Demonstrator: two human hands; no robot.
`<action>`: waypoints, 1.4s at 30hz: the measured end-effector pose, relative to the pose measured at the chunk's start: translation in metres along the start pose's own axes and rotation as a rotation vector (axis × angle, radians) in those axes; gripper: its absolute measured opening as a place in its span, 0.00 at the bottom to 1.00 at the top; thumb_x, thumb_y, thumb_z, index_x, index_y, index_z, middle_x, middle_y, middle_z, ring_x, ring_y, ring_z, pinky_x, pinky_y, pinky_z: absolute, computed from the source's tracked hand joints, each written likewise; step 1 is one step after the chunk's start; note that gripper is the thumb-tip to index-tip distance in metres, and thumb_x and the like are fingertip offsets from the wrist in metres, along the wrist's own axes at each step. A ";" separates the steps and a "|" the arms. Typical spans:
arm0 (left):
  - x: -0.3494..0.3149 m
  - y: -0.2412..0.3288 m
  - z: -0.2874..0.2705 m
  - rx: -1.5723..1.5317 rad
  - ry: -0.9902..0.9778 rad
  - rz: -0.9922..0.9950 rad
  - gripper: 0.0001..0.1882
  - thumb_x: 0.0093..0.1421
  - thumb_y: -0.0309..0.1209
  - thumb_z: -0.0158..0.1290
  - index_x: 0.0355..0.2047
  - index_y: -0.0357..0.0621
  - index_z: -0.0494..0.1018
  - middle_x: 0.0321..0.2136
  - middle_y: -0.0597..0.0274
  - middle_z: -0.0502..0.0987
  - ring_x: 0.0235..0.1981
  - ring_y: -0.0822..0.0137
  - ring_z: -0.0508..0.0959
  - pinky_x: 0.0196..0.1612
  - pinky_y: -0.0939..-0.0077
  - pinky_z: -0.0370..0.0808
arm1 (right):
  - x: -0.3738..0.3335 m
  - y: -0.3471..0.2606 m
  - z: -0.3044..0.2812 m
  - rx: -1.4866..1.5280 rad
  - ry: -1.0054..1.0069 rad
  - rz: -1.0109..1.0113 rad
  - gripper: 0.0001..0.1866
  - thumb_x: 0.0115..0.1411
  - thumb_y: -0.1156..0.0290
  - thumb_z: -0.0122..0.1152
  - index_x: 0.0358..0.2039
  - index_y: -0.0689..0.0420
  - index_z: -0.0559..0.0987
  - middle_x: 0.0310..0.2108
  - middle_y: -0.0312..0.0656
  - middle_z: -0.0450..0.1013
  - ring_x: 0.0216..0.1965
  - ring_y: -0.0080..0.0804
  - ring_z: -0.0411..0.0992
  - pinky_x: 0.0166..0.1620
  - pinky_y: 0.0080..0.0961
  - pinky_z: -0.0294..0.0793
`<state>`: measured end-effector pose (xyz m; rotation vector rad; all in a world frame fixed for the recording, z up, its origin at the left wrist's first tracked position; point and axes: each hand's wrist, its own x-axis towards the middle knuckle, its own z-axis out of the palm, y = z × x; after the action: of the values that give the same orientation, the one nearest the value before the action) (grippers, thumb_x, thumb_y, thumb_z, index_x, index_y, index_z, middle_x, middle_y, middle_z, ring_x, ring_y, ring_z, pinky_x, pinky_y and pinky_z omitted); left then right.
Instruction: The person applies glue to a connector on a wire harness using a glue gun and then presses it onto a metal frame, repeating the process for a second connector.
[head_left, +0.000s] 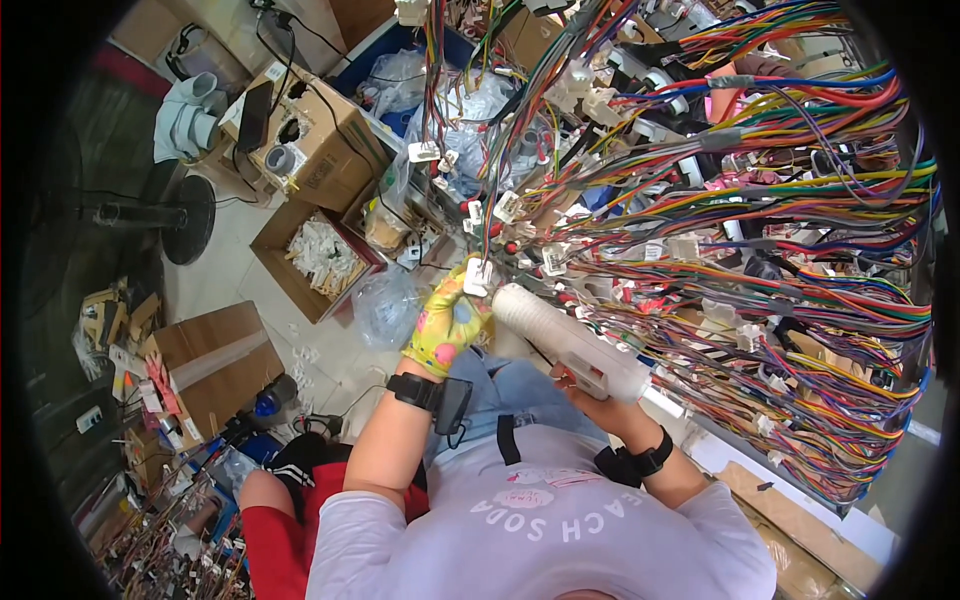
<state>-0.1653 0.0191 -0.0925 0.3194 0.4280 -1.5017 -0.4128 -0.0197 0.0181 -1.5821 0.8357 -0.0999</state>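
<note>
Head view, the only one: left hand (440,328), in a yellow patterned glove, has its fingers closed at a white connector (478,277); exact pinch partly hidden. Connector sits at the lower end of a hanging wire bundle (488,215), right by the gloved fingertips. Right hand (597,402), bare, fingers wrapped around a white cylindrical tool (565,338), ribbed end aimed up-left, just beside the connector; cannot tell if they touch.

Progress: this piece looks mid-work, tool end and connector brought together, neither let go. Wires already run into the connector, so that part seems done; whether the tool's step on it is finished, cannot tell. Many wire harnesses (800,210) hang close on the right, several with white connectors on their ends, so likely a big batch; which are complete is too small to judge. Open cardboard box (268,245) on the floor at left holds lots of small white parts, loose, not on any wires as far as visible
</note>
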 end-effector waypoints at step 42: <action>0.008 -0.004 -0.006 0.474 -0.008 0.282 0.22 0.49 0.16 0.57 0.46 0.37 0.69 0.40 0.56 0.76 0.41 0.67 0.77 0.46 0.76 0.74 | 0.009 -0.010 0.002 0.153 0.051 0.063 0.26 0.52 0.87 0.49 0.53 0.57 0.64 0.40 0.40 0.69 0.43 0.27 0.69 0.43 0.26 0.75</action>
<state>-0.1697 0.0142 -0.1010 0.7154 0.0097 -1.3114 -0.4006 -0.0238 0.0228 -1.4138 0.8963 -0.1559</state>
